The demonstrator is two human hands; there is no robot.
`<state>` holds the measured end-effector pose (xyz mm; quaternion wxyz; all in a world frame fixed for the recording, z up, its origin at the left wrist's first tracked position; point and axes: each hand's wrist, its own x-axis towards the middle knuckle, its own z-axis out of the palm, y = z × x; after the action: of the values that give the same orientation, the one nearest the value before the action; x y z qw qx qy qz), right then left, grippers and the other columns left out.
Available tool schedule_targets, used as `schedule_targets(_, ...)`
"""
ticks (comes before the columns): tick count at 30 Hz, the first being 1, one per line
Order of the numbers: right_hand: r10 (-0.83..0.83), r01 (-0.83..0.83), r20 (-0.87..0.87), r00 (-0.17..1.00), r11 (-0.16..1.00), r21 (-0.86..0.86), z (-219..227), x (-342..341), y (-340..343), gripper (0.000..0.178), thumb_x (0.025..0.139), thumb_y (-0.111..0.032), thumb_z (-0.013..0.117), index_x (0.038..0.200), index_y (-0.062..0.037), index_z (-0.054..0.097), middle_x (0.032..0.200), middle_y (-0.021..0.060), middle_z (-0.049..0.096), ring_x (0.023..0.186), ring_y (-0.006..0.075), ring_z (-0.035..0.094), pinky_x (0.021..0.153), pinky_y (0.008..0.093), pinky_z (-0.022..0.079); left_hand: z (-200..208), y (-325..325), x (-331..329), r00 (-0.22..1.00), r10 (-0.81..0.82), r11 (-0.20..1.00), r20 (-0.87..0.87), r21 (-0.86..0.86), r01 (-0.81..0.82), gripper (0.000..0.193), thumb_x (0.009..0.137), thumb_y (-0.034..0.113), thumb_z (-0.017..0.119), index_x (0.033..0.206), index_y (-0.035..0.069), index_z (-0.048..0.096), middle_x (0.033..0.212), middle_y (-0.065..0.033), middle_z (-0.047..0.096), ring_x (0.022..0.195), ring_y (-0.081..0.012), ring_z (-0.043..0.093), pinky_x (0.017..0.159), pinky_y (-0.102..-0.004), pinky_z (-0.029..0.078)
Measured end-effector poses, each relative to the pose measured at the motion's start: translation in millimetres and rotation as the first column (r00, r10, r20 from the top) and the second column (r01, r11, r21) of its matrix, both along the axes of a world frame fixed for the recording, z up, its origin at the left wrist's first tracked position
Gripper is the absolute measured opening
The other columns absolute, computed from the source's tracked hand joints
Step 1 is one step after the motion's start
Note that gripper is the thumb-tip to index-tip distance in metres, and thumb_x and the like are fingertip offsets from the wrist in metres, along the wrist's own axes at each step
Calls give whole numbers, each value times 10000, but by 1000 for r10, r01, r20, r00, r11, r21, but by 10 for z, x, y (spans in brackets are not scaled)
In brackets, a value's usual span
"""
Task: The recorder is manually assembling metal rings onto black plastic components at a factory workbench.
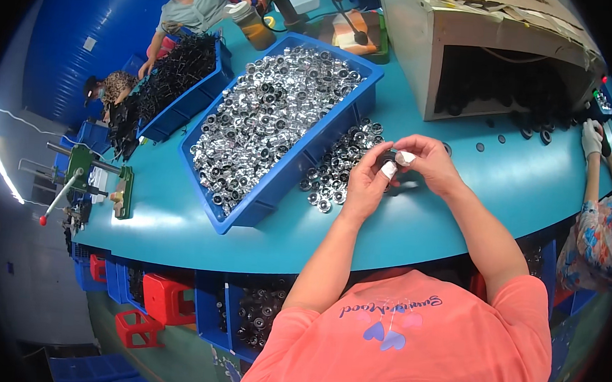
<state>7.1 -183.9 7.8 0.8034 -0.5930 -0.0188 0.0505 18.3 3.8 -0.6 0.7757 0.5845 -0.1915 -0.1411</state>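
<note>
Pinching a part (390, 156) between them, left hand (366, 185) and right hand (431, 165) curl nearly closed; it's likely light, stiff, best edge-held.

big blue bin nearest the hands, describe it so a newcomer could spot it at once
On the turquoise table, find the person's left hand. Left of it, past a loose pile of parts, stands a large blue bin. Unlike the blue bin of black pieces farther left, it is heaped with shiny silvery parts.
</note>
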Motion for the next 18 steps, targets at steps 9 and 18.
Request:
schedule_targets(9,-45,49,75,996,998,-48,-10,-28,94,143,916,-87,745,1027,2,722,947,34,718,857,110,672,775,259,559,-72,-58,-12,985,168,982,40,81,-171,273,946,-26,647,1218,-2,665,1096,-98,693,865,-149,687,628,-263,592)
schedule_targets(18,-44,44,-41,998,999,8,-20,39,28,175,963,-142,701,1070,-5,718,956,51,730,817,94,670,749,255,565,-72,-106,-42,998,50,998,-41,-42,-52,603,892,-13,720,1456,-2,508,1164,-84,661,1012,-155,672,732,-274,591)
